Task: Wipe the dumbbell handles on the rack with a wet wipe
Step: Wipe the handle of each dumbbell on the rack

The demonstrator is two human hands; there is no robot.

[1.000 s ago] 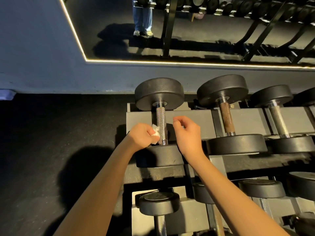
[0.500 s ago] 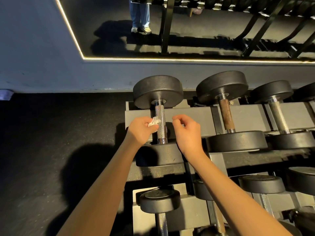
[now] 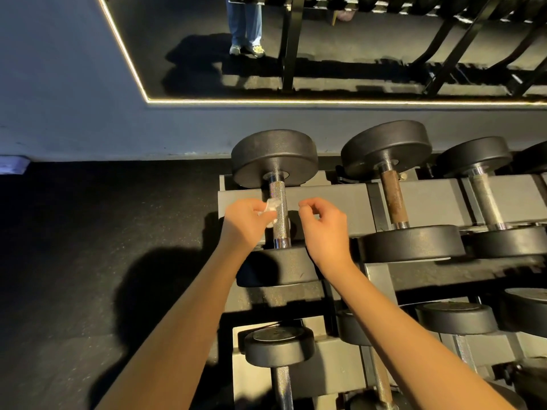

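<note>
The wet wipe: small white crumpled wad, pinched in left hand, touching L side of knurled chrome handle of leftmost top-tier dumbbell, approx. mid-length. Next handle to R: rust-brown. Third handle: dull steel. All lie front-to-back on grey rack.

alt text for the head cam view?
A person's left hand holds a white wet wipe against the knurled handle of the leftmost top-row dumbbell on a rack. The right hand hovers beside it, curled and empty.
</note>
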